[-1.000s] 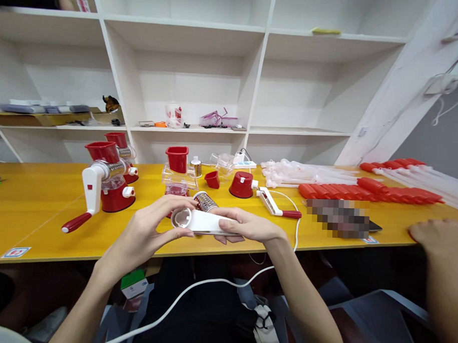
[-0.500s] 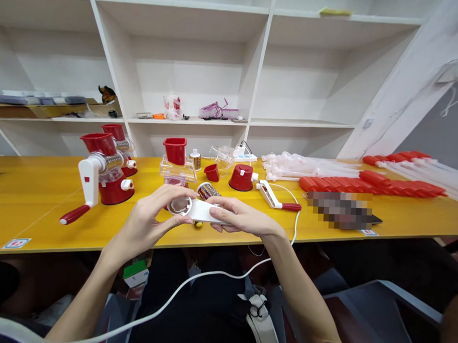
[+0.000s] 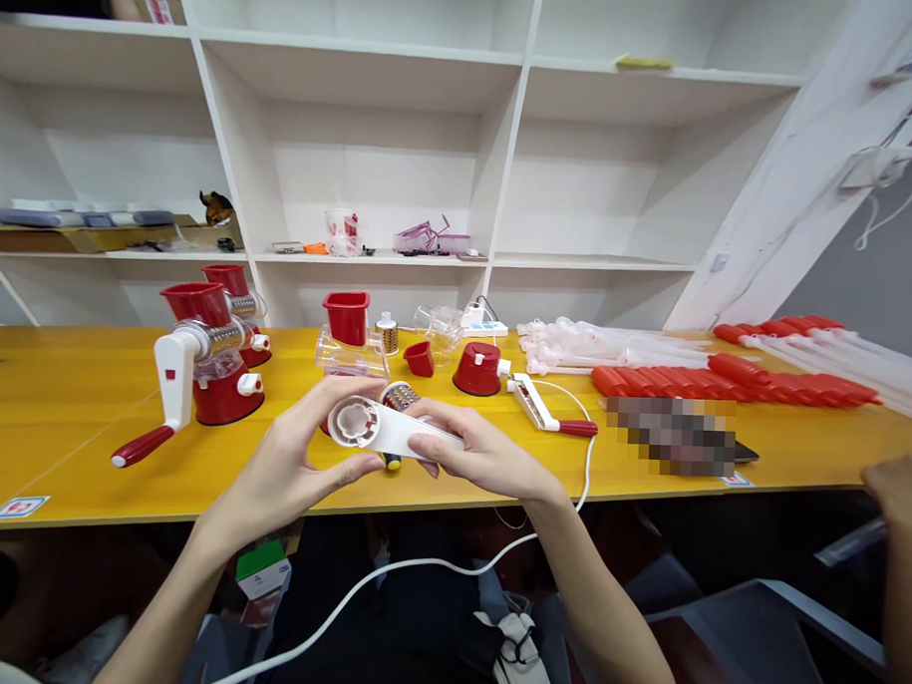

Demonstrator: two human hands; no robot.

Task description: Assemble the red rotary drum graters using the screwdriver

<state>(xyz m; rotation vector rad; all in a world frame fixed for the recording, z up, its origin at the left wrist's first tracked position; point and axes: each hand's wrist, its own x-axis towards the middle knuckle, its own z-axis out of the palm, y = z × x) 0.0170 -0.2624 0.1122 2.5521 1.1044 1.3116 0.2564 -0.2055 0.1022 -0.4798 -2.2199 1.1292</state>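
A white crank arm (image 3: pixel 397 432) with a round hollow end hangs above the table's front part, its open ring turned toward me. My right hand (image 3: pixel 476 444) pinches its narrow end between thumb and fingers. Around the ring end my left hand (image 3: pixel 310 442) is spread, thumb below and fingers above; whether a fingertip touches the rim I cannot tell. Just behind lie a metal grater drum (image 3: pixel 400 396) and, partly hidden, a clear housing with a red hopper (image 3: pixel 347 318). A small yellow-and-black thing (image 3: pixel 392 462) shows beneath the crank arm.
Assembled rotary graters (image 3: pixel 219 399) stand at left. A red base (image 3: pixel 479 369), a crank with red handle (image 3: pixel 547 410) and a white cable (image 3: pixel 588 466) lie to the right. Red-and-clear long items (image 3: pixel 671 383) are piled farther right. Another person's hand (image 3: pixel 900 492) is at the right edge.
The crank arm has turned so its ring faces me more. My left thumb has come away from the ring. Another person's hand has appeared at the right edge.
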